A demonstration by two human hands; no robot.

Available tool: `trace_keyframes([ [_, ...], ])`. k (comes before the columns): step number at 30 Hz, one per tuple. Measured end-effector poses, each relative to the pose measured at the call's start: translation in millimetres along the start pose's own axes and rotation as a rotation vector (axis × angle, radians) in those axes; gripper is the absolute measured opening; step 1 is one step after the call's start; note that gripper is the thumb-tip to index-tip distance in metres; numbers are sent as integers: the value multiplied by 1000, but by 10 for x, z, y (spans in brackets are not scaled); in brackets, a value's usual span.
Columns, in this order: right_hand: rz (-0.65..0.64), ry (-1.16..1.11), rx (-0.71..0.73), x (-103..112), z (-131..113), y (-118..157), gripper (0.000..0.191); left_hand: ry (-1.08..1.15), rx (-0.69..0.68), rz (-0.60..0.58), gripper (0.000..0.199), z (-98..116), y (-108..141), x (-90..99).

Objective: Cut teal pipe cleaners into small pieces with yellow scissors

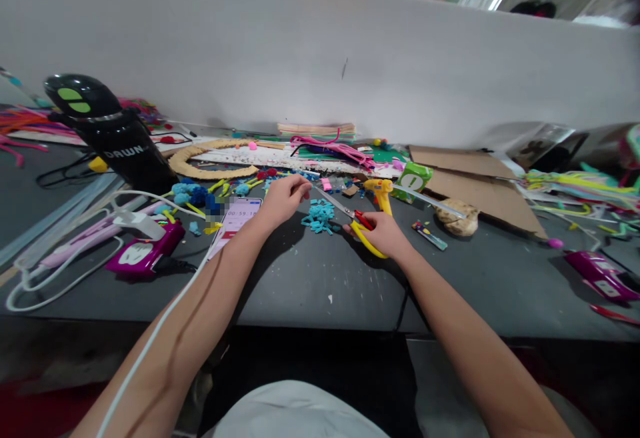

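My right hand (381, 233) is closed round the red and yellow handles of a pair of scissors (345, 210), whose blades point up and left. My left hand (290, 197) is pinched near the blade tips; whatever it holds is too small to make out. Beneath the blades, between both hands, lies a small pile of cut blue pieces (319, 217) on the grey table (300, 278). A phone (239, 215) showing a timer lies partly under my left forearm.
A yellow glue gun (381, 191) and green packet (413, 181) stand behind my right hand. Left are a black bottle (120, 138), a purple device (145, 251) and a white cable (155, 331) crossing my left arm. Cardboard (485, 198) lies right.
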State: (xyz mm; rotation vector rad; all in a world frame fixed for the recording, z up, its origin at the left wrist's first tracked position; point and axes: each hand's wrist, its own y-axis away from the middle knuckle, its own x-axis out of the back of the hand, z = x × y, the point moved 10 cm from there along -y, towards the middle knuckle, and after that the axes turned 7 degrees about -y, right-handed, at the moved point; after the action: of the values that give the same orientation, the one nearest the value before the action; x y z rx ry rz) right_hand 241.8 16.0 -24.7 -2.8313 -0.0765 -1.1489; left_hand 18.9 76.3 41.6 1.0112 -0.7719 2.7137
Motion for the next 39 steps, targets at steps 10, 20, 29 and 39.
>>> trace_keyframes([
  [10, 14, 40, 17, 32, -40, -2, 54, -4, -9, -2, 28, 16, 2, -6],
  [20, 14, 29, 13, 20, -24, -3, 56, 7, -3, -13, 31, 13, 7, -17],
  [29, 3, -14, 0, 0, 2, 0, 54, 6, 4, -17, 29, 9, -1, -17],
  [39, 11, 26, 8, 27, -24, -5, 53, 2, 0, -18, 29, -13, -8, -28],
])
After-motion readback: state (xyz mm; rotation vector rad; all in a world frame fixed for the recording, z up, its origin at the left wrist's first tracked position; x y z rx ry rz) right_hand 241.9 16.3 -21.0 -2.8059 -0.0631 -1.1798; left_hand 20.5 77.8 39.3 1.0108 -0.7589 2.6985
